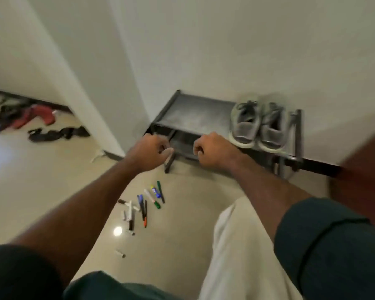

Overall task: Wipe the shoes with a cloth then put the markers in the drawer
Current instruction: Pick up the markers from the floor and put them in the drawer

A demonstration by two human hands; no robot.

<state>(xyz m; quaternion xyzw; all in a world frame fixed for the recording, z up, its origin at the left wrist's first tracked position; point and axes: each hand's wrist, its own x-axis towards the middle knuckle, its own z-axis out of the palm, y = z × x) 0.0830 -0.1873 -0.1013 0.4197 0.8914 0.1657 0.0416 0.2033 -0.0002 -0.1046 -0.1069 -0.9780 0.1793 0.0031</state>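
Tiled floor (182, 245), white wall corner, low grey shoe rack (195, 114). Grey shoes (258, 126) sit on rack top, right end. Markers (142, 207) scattered on floor below hands. Left hand (151, 149), right hand (211, 151) both curled at rack front edge, likely gripping it to shift it; blur hides contact. No cloth or drawer in view.

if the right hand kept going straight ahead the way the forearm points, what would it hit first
Most likely the front edge of the shoe rack: the right hand, fingers curled, is already at it, just left of the grey shoes. Blur hides whether it touches.
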